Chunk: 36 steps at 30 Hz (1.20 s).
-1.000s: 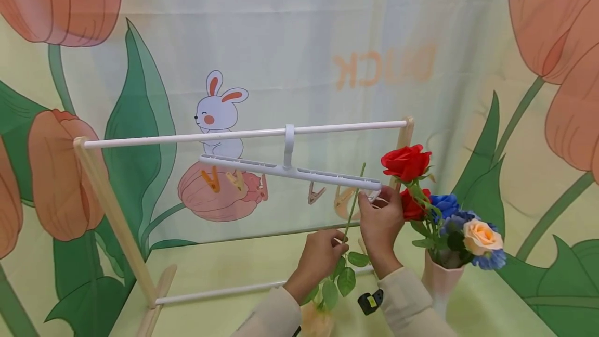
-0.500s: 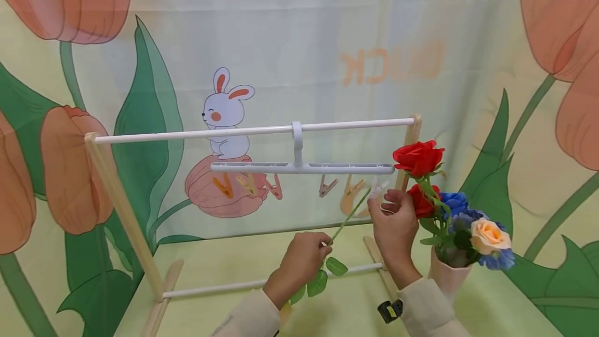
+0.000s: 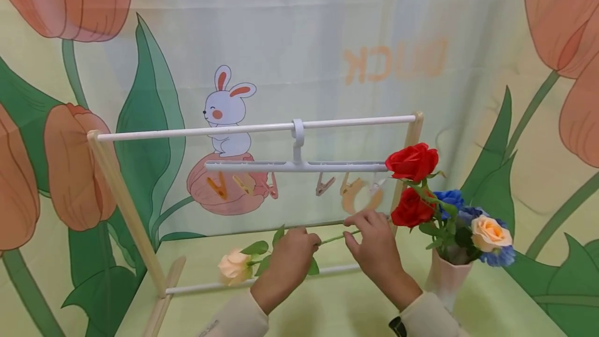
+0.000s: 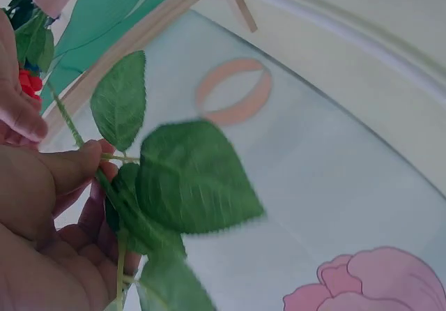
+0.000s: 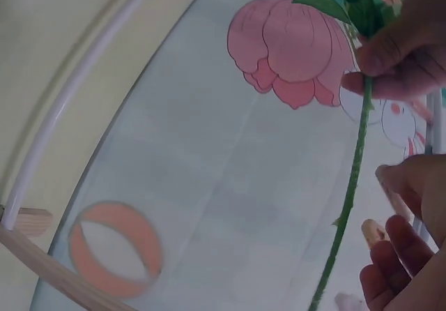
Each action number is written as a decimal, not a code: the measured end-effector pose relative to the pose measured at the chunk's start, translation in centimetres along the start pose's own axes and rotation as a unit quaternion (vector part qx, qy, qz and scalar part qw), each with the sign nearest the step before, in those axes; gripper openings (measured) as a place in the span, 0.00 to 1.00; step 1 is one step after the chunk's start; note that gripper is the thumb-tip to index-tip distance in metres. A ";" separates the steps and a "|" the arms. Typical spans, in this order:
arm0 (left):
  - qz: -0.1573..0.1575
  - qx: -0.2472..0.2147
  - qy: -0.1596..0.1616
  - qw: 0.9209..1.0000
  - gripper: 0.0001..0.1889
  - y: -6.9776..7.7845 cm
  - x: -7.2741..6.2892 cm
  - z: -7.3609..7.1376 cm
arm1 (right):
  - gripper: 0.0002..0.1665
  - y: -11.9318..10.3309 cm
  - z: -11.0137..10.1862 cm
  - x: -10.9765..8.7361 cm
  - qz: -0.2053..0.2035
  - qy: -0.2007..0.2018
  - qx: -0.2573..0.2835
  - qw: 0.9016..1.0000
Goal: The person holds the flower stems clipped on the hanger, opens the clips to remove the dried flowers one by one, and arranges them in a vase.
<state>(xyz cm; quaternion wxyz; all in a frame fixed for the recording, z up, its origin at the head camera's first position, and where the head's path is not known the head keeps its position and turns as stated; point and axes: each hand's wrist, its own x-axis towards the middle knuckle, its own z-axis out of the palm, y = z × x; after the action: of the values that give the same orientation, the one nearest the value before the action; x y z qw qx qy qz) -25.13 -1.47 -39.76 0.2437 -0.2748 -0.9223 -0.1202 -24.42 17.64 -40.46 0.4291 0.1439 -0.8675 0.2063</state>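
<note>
A peach rose (image 3: 234,266) lies sideways in my left hand (image 3: 289,264), its bloom pointing left. My left thumb and fingers pinch its green stem (image 5: 354,168) close to the leaves (image 4: 195,175). The right hand (image 3: 376,251) hovers near the bare stem end, thumb and fingers apart; in the right wrist view there is a gap between its fingertips (image 5: 382,175) and the stem. Above both hands hangs a white hanger (image 3: 299,167), level, with several small clips along it. A white clip (image 3: 377,185) is at its right end, an orange clip (image 3: 217,189) at its left.
The hanger hooks over the top bar (image 3: 210,132) of a wooden rack (image 3: 124,212). At right, a pale pink vase (image 3: 448,280) holds red roses (image 3: 412,162), blue flowers and another peach rose (image 3: 490,233). A printed cloth (image 3: 304,40) forms the backdrop.
The rose, held upside down near the white clip a second ago, has come down and turned sideways. My right hand has left that clip and lowered. The hanger has swung from tilted to level.
</note>
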 end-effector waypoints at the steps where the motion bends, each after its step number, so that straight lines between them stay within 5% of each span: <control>1: 0.005 0.016 0.003 1.000 0.04 -0.1 0.0 0.0 | 0.16 -0.1 0.1 -0.1 -0.025 -0.011 -0.011 1.000; 9: 0.034 0.081 0.027 0.996 0.05 0.2 0.0 -0.6 | 0.18 -0.7 0.9 -1.1 -0.131 -0.045 -0.049 0.989; 13: 0.051 0.109 0.051 0.991 0.06 0.4 -0.1 -0.6 | 0.17 -0.7 1.5 -1.4 -0.149 -0.025 -0.054 0.987; 26: 0.048 0.107 0.047 0.992 0.05 0.8 -0.5 -0.8 | 0.16 -0.6 1.8 -1.9 -0.189 -0.012 -0.068 0.980; 31: 0.059 0.062 0.114 0.990 0.07 0.9 -0.6 -0.3 | 0.16 -0.6 1.2 -1.9 -0.176 0.002 -0.061 0.983; 36: 0.118 -0.003 0.200 0.973 0.13 1.1 -0.6 0.4 | 0.16 -0.4 0.4 -2.3 -0.130 0.002 -0.037 0.991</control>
<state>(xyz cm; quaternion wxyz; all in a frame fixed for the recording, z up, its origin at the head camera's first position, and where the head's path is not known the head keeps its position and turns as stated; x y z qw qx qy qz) -24.26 -0.67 -40.32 0.4351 -0.3526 -0.8155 -0.1462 -23.14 17.27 -42.47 0.4590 0.2389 -0.8477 0.1169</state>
